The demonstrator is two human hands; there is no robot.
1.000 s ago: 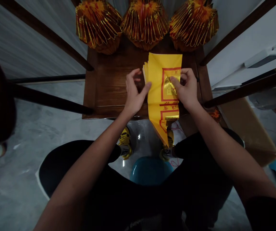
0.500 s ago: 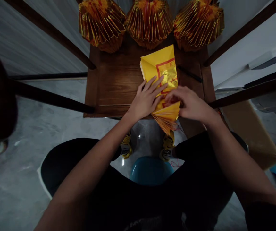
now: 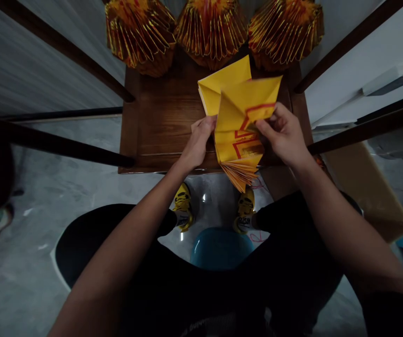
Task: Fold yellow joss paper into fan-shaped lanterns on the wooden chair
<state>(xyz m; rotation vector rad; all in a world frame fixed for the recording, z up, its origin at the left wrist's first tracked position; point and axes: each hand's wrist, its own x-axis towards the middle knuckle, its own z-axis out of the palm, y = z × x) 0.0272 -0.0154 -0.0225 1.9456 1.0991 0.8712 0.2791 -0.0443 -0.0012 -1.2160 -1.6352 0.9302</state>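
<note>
Brown wooden surface (image 3: 166, 110) above a glossy grey floor (image 3: 43, 262). Creased yellow paper (image 3: 234, 117), printed red, fans at its near end; left hand (image 3: 197, 143) and right hand (image 3: 284, 135) pinch its edges.

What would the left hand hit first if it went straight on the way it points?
Most likely the raised yellow paper: its edge lies at the fingers of the left hand; contact and depth are unclear there.

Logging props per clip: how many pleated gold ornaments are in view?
3: left ornament, middle ornament, right ornament, in a row along the far side of the wooden surface.
</note>
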